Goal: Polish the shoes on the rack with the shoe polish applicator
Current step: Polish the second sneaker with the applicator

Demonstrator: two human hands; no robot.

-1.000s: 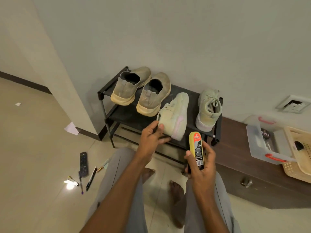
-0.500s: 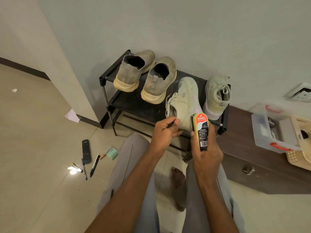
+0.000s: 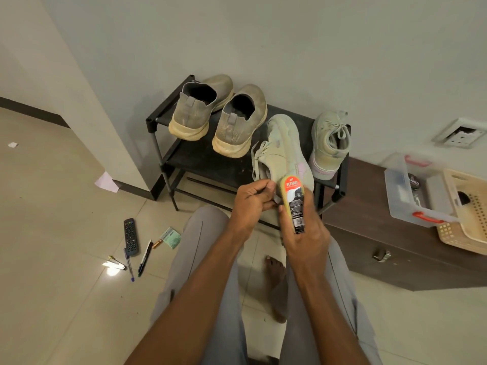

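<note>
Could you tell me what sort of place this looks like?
Probably a home hallway or room corner: a low shoe rack against the wall, a remote control lying on the tiled floor, and a wall socket.

Four shoes point(image 3: 284, 148), one rack point(image 3: 158, 119), one polish applicator point(image 3: 293, 204), one remote point(image 3: 131, 237), two pens point(image 3: 145, 256), two hands point(image 3: 253, 204).
</note>
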